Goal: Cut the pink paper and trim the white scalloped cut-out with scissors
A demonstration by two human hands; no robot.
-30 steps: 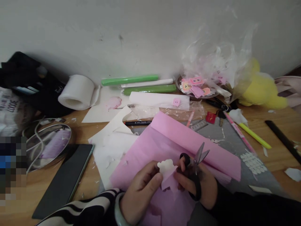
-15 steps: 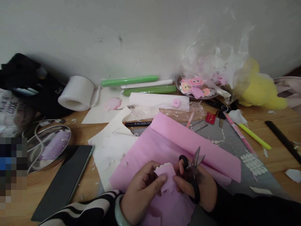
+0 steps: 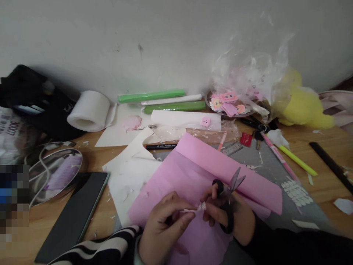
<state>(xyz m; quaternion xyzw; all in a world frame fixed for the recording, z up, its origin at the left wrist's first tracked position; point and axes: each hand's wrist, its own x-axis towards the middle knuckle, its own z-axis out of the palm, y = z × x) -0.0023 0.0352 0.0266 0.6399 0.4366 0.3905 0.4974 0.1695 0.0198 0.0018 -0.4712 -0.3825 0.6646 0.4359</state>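
My left hand [image 3: 168,224] pinches a small pink paper piece [image 3: 197,209], now seen nearly edge-on, between thumb and fingers. The fingertips of my right hand [image 3: 226,211] are at the right end of that piece. Black-handled scissors [image 3: 230,189] hang on the fingers of my right hand, with their blades apart and pointing up and away from the paper. Under both hands lies a large pink paper sheet [image 3: 165,184], its far edge folded or rolled into a band [image 3: 226,165].
White paper scraps [image 3: 138,173], a black marker [image 3: 161,146] and wrapped rolls [image 3: 151,96] lie beyond the sheet. A dark tablet [image 3: 73,217] is at left. Keys [image 3: 258,138], a yellow pen [image 3: 298,160] and a yellow plush [image 3: 303,106] are at right.
The small pink piece has turned from facing the camera to nearly edge-on. My right fingertips have moved slightly left and up onto its end, and the scissors have shifted a little with them.
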